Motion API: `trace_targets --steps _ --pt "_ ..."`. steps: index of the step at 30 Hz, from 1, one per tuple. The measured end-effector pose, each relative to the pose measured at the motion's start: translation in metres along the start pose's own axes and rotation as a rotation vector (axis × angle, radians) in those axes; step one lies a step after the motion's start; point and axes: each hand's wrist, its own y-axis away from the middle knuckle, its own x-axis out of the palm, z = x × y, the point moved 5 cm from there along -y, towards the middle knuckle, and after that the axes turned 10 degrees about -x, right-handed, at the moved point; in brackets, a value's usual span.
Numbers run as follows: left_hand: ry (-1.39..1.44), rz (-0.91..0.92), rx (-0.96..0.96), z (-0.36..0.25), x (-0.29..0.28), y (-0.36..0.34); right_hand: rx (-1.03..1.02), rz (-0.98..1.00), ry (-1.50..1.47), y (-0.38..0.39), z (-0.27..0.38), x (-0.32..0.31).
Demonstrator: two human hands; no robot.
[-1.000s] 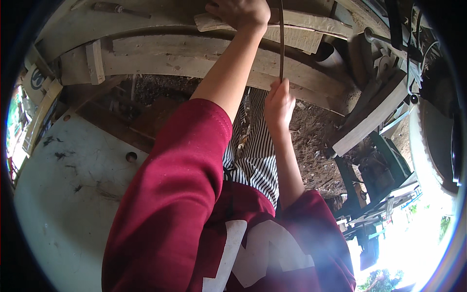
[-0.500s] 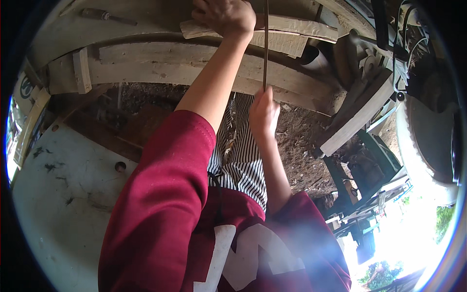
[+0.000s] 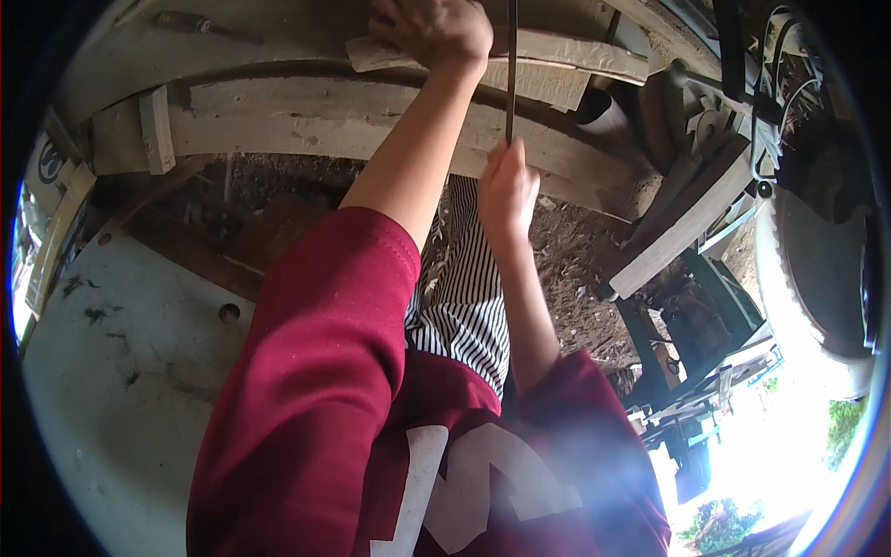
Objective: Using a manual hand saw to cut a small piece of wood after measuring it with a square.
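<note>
Over the wooden bench point(image 3: 306, 130), right hand point(image 3: 506, 190) fingers gripping upright thin rod point(image 3: 510, 65), left hand point(image 3: 436, 32) closed on board point(image 3: 557, 56).

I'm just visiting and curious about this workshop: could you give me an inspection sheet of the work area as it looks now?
Surface: rough wooden bench.
Job's things: thin dark rod standing upright; flat wood piece on the bench.
Clutter: chisel-like tool; loose planks at right.
Hands: left hand presses on the wood piece; right hand grips the rod's lower end.
Cables: dark cables, upper right.
Surroundings: dirt floor, pale panel, wheel.
</note>
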Motion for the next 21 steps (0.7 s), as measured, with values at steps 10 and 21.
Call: trace_targets --steps 10,21 --pt "-0.043 -0.036 -0.048 0.013 -0.003 -0.007 0.100 0.034 -0.011 0.066 -0.007 0.010" --pt "-0.029 -0.008 -0.064 0.013 0.000 -0.004 0.024 -0.049 -0.048 0.075 -0.013 0.027"
